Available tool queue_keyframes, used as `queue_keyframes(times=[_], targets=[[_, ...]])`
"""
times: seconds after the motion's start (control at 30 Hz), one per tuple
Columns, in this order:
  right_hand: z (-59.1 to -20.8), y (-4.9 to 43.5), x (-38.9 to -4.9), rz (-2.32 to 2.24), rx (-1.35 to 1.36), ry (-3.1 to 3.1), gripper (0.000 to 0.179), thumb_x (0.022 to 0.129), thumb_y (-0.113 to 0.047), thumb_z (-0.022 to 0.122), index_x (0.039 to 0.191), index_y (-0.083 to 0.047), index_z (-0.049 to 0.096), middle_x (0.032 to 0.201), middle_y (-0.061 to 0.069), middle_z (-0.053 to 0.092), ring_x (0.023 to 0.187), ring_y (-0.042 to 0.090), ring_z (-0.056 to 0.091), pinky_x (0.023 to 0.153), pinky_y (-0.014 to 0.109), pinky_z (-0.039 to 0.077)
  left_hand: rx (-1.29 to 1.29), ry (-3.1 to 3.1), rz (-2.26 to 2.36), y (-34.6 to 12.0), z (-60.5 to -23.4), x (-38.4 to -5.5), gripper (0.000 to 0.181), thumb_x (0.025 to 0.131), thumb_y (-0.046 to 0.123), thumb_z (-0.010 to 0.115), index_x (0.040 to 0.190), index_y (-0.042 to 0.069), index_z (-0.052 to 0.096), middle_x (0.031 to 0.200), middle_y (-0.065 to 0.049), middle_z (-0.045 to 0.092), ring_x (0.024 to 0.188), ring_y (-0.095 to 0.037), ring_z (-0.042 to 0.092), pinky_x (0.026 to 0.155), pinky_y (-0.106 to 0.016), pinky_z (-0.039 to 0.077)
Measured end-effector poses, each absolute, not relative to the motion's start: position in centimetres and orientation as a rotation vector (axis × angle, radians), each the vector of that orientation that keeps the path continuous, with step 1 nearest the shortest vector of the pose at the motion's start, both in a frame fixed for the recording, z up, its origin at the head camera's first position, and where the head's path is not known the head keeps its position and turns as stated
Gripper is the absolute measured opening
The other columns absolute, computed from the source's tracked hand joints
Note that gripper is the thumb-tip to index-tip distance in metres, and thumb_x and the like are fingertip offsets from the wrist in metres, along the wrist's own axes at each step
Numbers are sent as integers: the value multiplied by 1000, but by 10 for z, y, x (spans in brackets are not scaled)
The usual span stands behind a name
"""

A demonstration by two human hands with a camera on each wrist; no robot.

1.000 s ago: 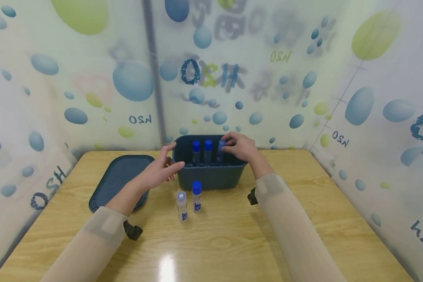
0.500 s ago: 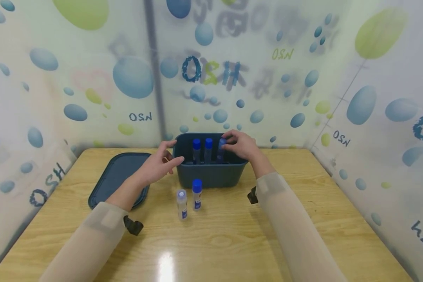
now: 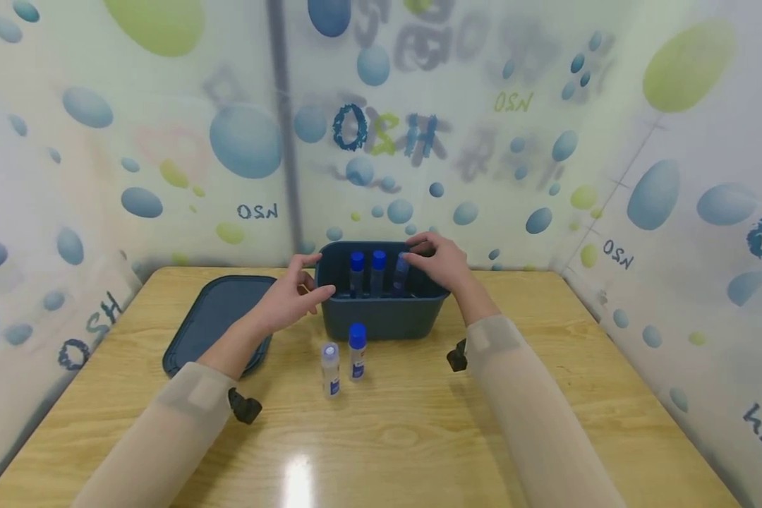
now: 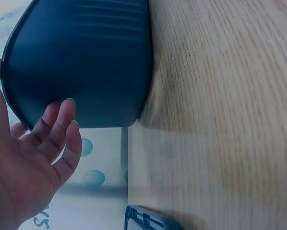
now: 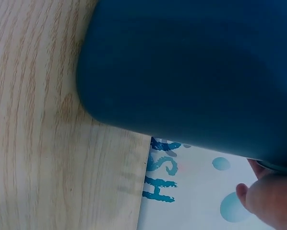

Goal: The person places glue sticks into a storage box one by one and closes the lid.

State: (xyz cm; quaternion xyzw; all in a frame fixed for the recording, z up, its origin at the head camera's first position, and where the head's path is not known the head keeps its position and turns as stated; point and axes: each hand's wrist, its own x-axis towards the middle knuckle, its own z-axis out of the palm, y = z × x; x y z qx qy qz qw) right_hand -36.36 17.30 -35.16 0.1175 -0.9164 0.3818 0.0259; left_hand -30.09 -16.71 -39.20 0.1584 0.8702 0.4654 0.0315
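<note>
A dark blue storage bin stands near the back of the table, with three blue-capped glue sticks upright inside. At the bin's left end, my left hand holds the rim between thumb and index finger; in the left wrist view its other fingers rest loosely by the end wall. My right hand reaches over the right rim. Its thumb tip and fingertips are spread right beside the top of the rightmost glue stick, which leans slightly. In front of the bin stand a blue-capped glue stick and a clear-topped one.
The bin's dark lid lies on the wooden table to the left, partly behind the left forearm. Patterned wall sheets enclose the back and both sides. Black wrist cameras sit at the cuffs.
My right thumb and fingers have slid slightly right, off the top of the rightmost glue stick, leaving it in the bin. The left hand has stayed at the rim.
</note>
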Motion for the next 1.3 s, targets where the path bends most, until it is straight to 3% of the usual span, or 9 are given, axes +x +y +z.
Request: queue_keyframes(times=[0.17, 0.33, 0.43, 0.53, 0.67, 0.97, 1.1, 1.3], targets=[[-353, 175, -361, 1185, 342, -2703, 41, 108, -43, 68, 139, -16, 70, 134, 10, 77, 143, 36, 58, 131, 71, 8, 500, 2685, 1434, -167, -393, -302, 82, 108, 49, 69, 173, 27, 24, 105, -13, 61, 91, -43, 72, 71, -39, 53], [-350, 177, -359, 1217, 331, -2556, 36, 107, -40, 68, 131, -13, 75, 126, 11, 79, 134, 36, 63, 131, 69, 7, 521, 2680, 1445, -167, -393, -302, 82, 108, 48, 69, 173, 28, 24, 100, -12, 62, 88, -46, 71, 70, -41, 52], [-348, 182, -357, 1251, 308, -2483, 35, 106, -39, 67, 127, -13, 76, 123, 12, 78, 131, 35, 64, 131, 67, 9, 527, 2673, 1451, -167, -394, -302, 81, 108, 50, 68, 173, 29, 24, 98, -12, 62, 86, -47, 70, 71, -42, 52], [-345, 188, -350, 1330, 294, -2447, 35, 107, -38, 68, 128, -11, 75, 125, 12, 75, 130, 33, 62, 127, 61, 27, 523, 2662, 1463, -167, -395, -303, 81, 108, 51, 68, 173, 31, 24, 95, -12, 63, 85, -47, 70, 73, -43, 52], [-341, 194, -333, 1432, 336, -2416, 36, 108, -35, 70, 131, -7, 74, 127, 13, 72, 128, 32, 62, 113, 57, 46, 537, 2654, 1460, -169, -396, -303, 81, 109, 52, 67, 174, 32, 23, 96, -16, 63, 85, -49, 70, 74, -43, 51], [-335, 202, -294, 1418, 445, -2436, 33, 109, -34, 70, 130, -8, 73, 124, 10, 71, 123, 24, 62, 105, 49, 51, 538, 2662, 1445, -170, -395, -303, 80, 109, 54, 65, 175, 34, 23, 98, -17, 65, 84, -48, 70, 76, -43, 51], [-333, 199, -276, 1417, 489, -2459, 30, 109, -33, 70, 128, -10, 75, 125, 8, 74, 124, 21, 62, 108, 43, 48, 534, 2661, 1449, -170, -394, -302, 81, 109, 53, 65, 175, 33, 22, 98, -18, 65, 84, -48, 70, 76, -42, 51], [-339, 192, -253, 1432, 590, -2498, 23, 108, -24, 72, 126, -11, 76, 120, 7, 76, 107, 22, 66, 95, 30, 52, 532, 2651, 1456, -169, -395, -301, 81, 109, 53, 65, 175, 33, 23, 100, -21, 65, 85, -48, 70, 78, -42, 52]])
